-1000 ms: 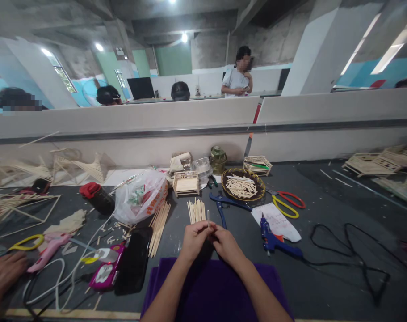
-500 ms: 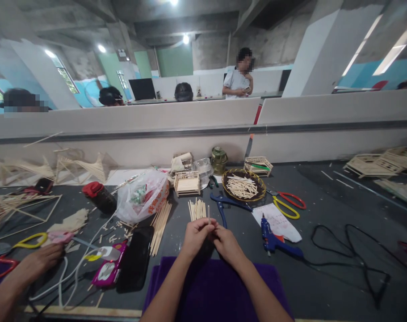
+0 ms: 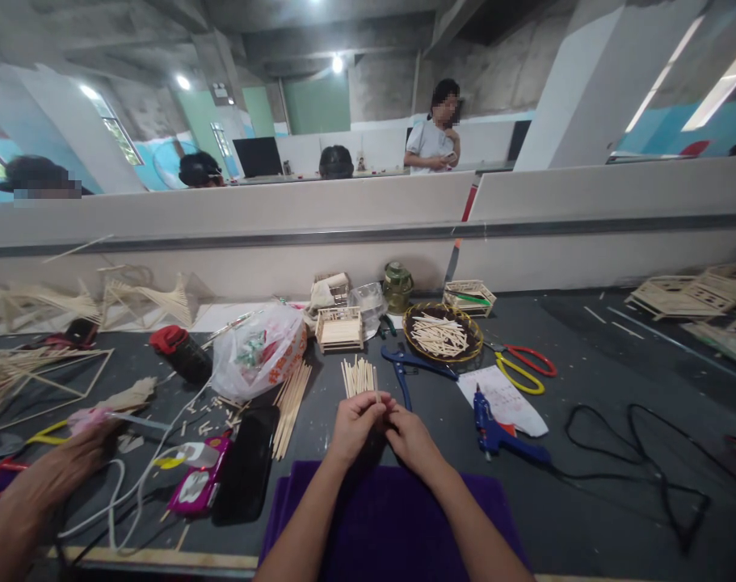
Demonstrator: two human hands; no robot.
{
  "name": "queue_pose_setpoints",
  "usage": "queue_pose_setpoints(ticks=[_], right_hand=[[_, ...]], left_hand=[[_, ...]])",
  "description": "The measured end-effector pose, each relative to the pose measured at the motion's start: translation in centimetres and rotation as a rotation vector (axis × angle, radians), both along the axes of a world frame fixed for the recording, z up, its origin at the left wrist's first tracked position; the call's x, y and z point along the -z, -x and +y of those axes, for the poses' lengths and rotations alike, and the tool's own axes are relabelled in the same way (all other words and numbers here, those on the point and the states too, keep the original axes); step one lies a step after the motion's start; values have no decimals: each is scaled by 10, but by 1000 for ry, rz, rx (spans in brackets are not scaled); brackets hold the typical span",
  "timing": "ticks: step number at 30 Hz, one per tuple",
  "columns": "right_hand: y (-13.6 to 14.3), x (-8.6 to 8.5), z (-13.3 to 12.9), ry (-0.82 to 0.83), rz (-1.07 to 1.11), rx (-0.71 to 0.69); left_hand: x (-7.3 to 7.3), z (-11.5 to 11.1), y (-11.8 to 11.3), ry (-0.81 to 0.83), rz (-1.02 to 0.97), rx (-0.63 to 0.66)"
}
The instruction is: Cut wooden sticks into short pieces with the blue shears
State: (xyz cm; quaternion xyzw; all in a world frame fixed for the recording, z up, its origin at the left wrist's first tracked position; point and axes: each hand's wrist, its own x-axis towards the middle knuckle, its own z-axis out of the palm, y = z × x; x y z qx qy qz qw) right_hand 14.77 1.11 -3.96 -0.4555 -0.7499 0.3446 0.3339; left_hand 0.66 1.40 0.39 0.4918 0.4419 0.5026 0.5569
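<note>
My left hand (image 3: 359, 424) and my right hand (image 3: 409, 435) meet at the table's front, above a folded purple cloth (image 3: 397, 525). Pinched between the fingertips of both is a thin wooden stick (image 3: 376, 383), roughly upright. Just beyond my left hand lies a bunch of wooden sticks (image 3: 358, 375), partly hidden by it. Longer sticks (image 3: 292, 412) lie to the left. Past my right hand are blue pliers-like cutters (image 3: 399, 372) and a round basket (image 3: 477, 349) of short sticks. A blue glue gun (image 3: 494, 432) rests to the right.
A black phone (image 3: 246, 465), a magenta case (image 3: 201, 477) and a white plastic bag (image 3: 252, 356) are on the left. A co-worker's hand (image 3: 70, 469) holds a pink thing there. Red-and-yellow scissors (image 3: 525, 368), a paper and a black cable lie right. Small stick-built models (image 3: 339, 330) stand behind.
The co-worker's hand at left has moved slightly further in with the pink thing. My hands stay nearly in place, with the stick still between them.
</note>
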Motion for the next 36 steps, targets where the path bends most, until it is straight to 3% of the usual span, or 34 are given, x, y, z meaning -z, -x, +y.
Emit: queue_pose_setpoints(ticks=[7, 13, 17, 20, 23, 31, 36], right_hand=[[-1, 1, -2, 10, 15, 6], [1, -1, -1, 15, 55, 21], [-4, -15, -1, 199, 231, 61], [-12, -26, 0, 377, 423, 172], [-17, -35, -1, 439, 543, 226], [-6, -49, -20, 361, 508, 185], [-2, -57, -24, 366, 537, 173]], left_hand=[[1, 0, 2, -55, 89, 13], [0, 5, -1, 46, -35, -30], [-9, 13, 5, 195, -235, -149], [-19, 22, 15, 252, -372, -229], [-25, 28, 24, 312, -491, -281], [-29, 27, 23, 434, -616, -313], [-30, 25, 20, 408, -610, -311]])
